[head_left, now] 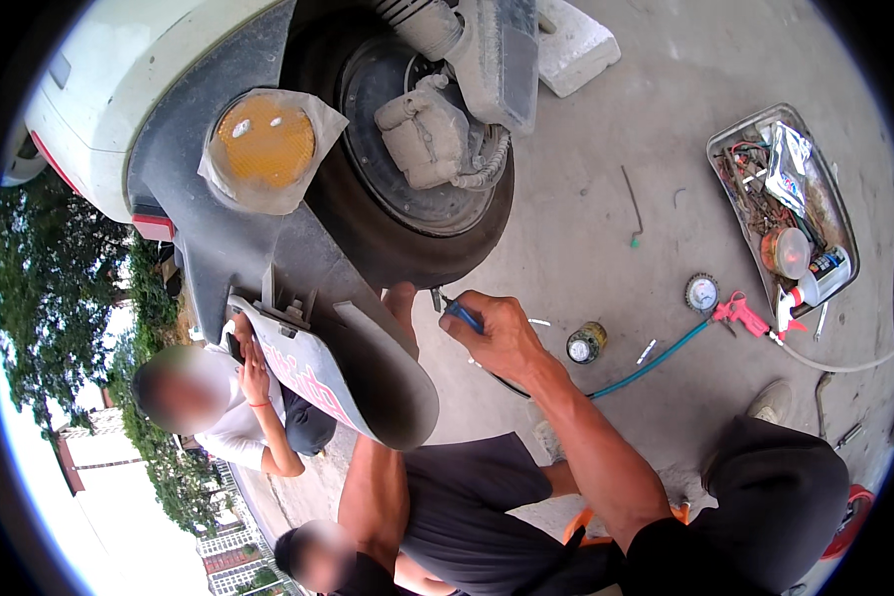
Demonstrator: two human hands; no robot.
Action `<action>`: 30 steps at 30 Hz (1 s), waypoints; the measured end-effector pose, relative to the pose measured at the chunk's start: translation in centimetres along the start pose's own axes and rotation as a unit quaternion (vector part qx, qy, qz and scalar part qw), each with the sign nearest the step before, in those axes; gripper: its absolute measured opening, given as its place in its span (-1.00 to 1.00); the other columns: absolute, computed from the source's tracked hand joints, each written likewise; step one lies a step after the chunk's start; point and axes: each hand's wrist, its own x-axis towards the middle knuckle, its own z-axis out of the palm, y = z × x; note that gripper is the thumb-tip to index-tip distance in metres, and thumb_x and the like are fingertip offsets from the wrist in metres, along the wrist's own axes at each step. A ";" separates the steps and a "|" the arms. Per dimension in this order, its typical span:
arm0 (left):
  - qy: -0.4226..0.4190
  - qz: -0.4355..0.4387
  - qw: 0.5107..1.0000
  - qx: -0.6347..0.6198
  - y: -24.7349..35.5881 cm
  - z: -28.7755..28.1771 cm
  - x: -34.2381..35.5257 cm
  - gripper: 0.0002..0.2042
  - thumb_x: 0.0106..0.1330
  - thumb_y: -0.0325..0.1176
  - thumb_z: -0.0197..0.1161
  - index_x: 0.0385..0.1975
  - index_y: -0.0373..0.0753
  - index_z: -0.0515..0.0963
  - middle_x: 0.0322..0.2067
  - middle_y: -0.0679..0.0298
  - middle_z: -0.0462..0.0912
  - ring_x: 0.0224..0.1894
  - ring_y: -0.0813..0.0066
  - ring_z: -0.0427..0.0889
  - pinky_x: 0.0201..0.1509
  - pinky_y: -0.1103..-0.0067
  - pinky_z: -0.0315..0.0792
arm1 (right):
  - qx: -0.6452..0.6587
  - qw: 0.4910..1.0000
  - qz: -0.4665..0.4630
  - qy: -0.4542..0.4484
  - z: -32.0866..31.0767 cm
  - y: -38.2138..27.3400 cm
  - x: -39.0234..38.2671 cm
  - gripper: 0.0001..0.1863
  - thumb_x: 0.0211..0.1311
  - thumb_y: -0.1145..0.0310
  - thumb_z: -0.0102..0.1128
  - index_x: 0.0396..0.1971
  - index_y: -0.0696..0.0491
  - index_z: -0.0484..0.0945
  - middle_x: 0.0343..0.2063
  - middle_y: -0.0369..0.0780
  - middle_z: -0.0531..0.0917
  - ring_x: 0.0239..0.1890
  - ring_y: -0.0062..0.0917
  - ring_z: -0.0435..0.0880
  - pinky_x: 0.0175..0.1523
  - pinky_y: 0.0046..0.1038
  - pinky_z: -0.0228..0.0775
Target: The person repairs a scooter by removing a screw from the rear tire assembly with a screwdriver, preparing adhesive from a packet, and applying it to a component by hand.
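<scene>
My right hand (495, 333) is closed round a pair of blue-handled pliers (462, 315). Their dark jaws point left, close to the lower edge of the black tyre (467, 250). My left arm reaches up behind the grey mudguard (407, 402), which covers most of that hand. Only part of my left hand (399, 301) shows above the mudguard, by the tyre; its grip is hidden. The wheel sits under the scooter's dark rear bodywork (223, 233), with a dusty brake caliper (422, 139) across its hub.
A tool tray (840, 194) lies at the right. A pink inflator gun (740, 313) with a gauge (701, 292) and teal hose (646, 370) lies nearer, by a small tin (586, 343). A concrete block (578, 50) stands beyond the wheel. Two people are at the left; one (258, 412) holds a phone.
</scene>
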 end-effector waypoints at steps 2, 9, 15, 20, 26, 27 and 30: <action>0.002 -0.051 0.997 0.064 -0.3 -0.1 -0.1 -0.45 0.61 -0.07 -0.05 0.40 -0.31 0.12 0.25 0.04 0.39 0.25 0.27 0.50 0.33 0.33 0.47 | 0.038 0.999 -0.015 0.025 1.5 0.7 -0.5 -0.79 0.36 0.32 0.21 -0.20 0.17 0.57 -0.56 0.02 0.62 -0.52 -0.10 0.64 -0.34 -0.19 0.42; 0.003 0.016 1.000 -0.008 -0.9 0.7 -0.1 -0.40 0.59 -0.03 -0.01 0.41 -0.32 0.07 0.19 0.02 0.42 0.11 0.33 0.58 0.22 0.39 0.52 | 0.043 0.997 0.056 0.038 1.9 0.3 -5.3 -0.73 0.45 0.28 0.13 -0.02 0.15 0.56 -0.48 -0.02 0.65 -0.45 -0.28 0.62 -0.23 -0.30 0.45; 0.039 0.046 0.997 0.041 -1.7 1.0 0.6 -0.60 0.53 -0.15 0.15 0.16 -0.32 0.36 0.04 0.14 0.56 0.00 0.39 0.59 0.20 0.47 0.40 | 0.081 0.990 0.102 0.046 1.3 -2.7 -7.5 -0.59 0.44 0.24 0.08 0.15 0.16 0.45 -0.43 0.14 0.67 -0.30 0.08 0.68 -0.17 -0.11 0.46; 0.032 0.071 0.996 0.050 -0.7 1.5 0.2 -0.48 0.57 -0.05 0.06 0.28 -0.32 0.20 0.09 0.13 0.51 0.07 0.41 0.55 0.25 0.43 0.44 | 0.079 0.989 0.110 0.061 1.4 -3.4 -8.0 -0.58 0.45 0.24 0.07 0.17 0.17 0.45 -0.35 0.14 0.67 -0.25 0.09 0.68 -0.12 -0.12 0.48; -0.093 -0.060 0.978 -0.177 0.3 -1.3 1.6 -0.42 0.57 0.00 0.04 0.32 -0.35 0.16 0.10 0.07 0.52 0.07 0.39 0.58 0.23 0.44 0.48 | 0.089 0.987 0.105 0.080 2.0 -3.3 -9.8 -0.59 0.46 0.26 0.06 0.18 0.16 0.45 -0.42 0.15 0.65 -0.31 0.06 0.69 -0.18 -0.13 0.47; -0.095 -0.042 0.987 -0.119 0.0 -1.6 1.5 -0.42 0.57 0.00 0.04 0.32 -0.35 0.16 0.10 0.07 0.52 0.07 0.38 0.59 0.23 0.43 0.48 | 0.090 0.987 0.105 0.078 1.8 -3.6 -9.8 -0.59 0.46 0.26 0.06 0.18 0.16 0.45 -0.42 0.15 0.65 -0.31 0.06 0.69 -0.18 -0.13 0.47; -0.032 0.014 0.999 -0.027 -0.9 -0.4 1.7 -0.42 0.56 0.00 0.05 0.32 -0.35 0.16 0.10 0.06 0.53 0.08 0.37 0.59 0.23 0.42 0.48 | 0.103 0.986 0.105 0.074 1.6 -4.2 -9.5 -0.60 0.47 0.26 0.05 0.18 0.16 0.45 -0.48 0.14 0.64 -0.36 0.05 0.68 -0.22 -0.12 0.45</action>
